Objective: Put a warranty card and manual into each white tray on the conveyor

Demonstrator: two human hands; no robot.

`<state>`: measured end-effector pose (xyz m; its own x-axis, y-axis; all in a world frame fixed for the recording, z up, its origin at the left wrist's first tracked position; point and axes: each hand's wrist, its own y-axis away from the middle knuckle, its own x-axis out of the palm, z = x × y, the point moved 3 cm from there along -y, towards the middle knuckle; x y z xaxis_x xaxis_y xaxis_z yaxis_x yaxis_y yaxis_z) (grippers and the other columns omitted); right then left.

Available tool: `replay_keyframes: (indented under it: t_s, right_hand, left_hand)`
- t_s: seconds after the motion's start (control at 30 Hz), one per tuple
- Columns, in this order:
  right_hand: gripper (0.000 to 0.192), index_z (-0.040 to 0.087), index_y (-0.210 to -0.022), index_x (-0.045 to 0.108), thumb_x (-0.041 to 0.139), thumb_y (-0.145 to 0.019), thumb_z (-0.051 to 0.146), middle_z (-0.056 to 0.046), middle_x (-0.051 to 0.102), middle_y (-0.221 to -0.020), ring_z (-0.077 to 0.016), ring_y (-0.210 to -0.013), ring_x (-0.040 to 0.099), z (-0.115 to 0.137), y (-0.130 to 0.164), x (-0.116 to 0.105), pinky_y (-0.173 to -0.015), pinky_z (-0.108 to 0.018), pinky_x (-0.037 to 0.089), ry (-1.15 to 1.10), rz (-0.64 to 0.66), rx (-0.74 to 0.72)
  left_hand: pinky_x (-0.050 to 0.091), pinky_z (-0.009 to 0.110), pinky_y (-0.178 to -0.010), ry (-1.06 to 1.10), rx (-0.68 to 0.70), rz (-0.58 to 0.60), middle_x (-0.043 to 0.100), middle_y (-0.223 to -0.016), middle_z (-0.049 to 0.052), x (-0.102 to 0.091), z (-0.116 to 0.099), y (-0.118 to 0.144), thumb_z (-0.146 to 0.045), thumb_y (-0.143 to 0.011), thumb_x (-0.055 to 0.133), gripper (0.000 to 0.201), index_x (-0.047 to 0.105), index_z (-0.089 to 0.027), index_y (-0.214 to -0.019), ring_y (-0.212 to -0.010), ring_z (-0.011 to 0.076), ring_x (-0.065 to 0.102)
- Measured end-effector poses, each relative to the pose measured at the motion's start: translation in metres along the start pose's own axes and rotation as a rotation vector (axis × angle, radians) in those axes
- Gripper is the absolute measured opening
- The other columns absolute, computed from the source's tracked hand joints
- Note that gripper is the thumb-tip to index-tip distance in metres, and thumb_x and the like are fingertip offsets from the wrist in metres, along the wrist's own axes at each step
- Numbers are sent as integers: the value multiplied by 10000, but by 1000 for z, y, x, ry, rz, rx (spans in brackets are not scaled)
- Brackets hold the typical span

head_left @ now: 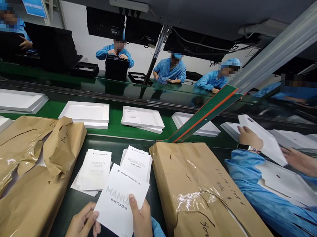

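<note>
A white manual with grey lettering is held up between my two hands. My left hand pinches its lower left edge between thumb and fingers. My right hand grips the right side, thumb on the cover and the other fingers hidden behind. Just beyond the held manual lies a stack of manuals, partly covered by it. To the left of that is a stack of warranty policy leaflets, slightly fanned out.
Torn brown paper packages flank me, one left and one right. White box trays line the green conveyor; one holds a manual. At right, a co-worker's hands hold a white tray. A slanted post crosses the conveyor.
</note>
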<state>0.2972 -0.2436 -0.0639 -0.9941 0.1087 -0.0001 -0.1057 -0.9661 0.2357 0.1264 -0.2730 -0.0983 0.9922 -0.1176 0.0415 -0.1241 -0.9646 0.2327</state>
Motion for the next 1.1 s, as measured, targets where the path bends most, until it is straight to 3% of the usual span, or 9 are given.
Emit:
replay_keyframes:
  t_s: [0.13, 0.37, 0.57, 0.73, 0.9, 1.0, 1.1]
  right_hand:
    - [779, 68, -1103, 538, 432, -679, 712, -170, 549, -1056, -271, -921, 525, 2, -2, 2, -814, -350, 451, 64, -29, 11]
    - [731, 82, -1099, 542, 445, -696, 685, -159, 553, -1045, -269, -922, 522, 1, -6, 2, -818, -353, 444, 37, -22, 9]
    - [567, 140, -1127, 486, 461, -768, 580, -107, 544, -1036, -218, -951, 500, 0, -15, 5, -866, -312, 410, -71, 51, -45]
    - [432, 187, -1108, 426, 420, -819, 509, -66, 533, -933, -172, -870, 507, -11, -26, 2, -705, -245, 457, -34, 1, -158]
    - [276, 200, -1042, 552, 442, -811, 302, -73, 551, -1004, -207, -939, 510, -67, -22, 11, -760, -268, 444, 340, 118, -241]
    - [422, 263, -1126, 541, 530, -711, 185, -64, 472, -1195, -295, -1124, 385, -102, -14, 19, -932, -439, 307, 628, 122, -291]
    - [355, 317, -1091, 556, 570, -744, 242, -59, 455, -1216, -297, -1126, 386, -108, -11, 17, -925, -489, 284, 729, 102, -333]
  left_hand:
    - [387, 207, -526, -84, -4, 58, 572, -534, -2, -3, 5, -2, -476, -830, 407, 317, 502, -177, -786, -468, 128, 510]
    - [387, 209, -524, -115, -7, 54, 566, -526, -8, -4, 5, -4, -464, -837, 398, 306, 500, -180, -790, -464, 131, 509]
    - [382, 222, -542, -157, -12, -2, 542, -518, -18, -9, -8, -13, -466, -840, 384, 312, 496, -179, -788, -485, 139, 500]
    - [392, 228, -575, -249, 137, -212, 524, -512, -24, -49, -51, -42, -463, -820, 423, 301, 488, -185, -725, -527, 146, 499]
    - [431, 242, -575, -259, 209, -418, 559, -545, -28, -100, -109, -86, -477, -753, 509, 313, 490, -169, -806, -539, 150, 520]
    - [418, 238, -642, -304, 285, -445, 562, -583, -39, -116, -139, -115, -414, -779, 499, 258, 509, -157, -781, -581, 127, 517]
    - [395, 235, -657, -322, 345, -411, 525, -568, -58, -122, -158, -146, -315, -806, 471, 216, 516, -103, -812, -587, 106, 518]
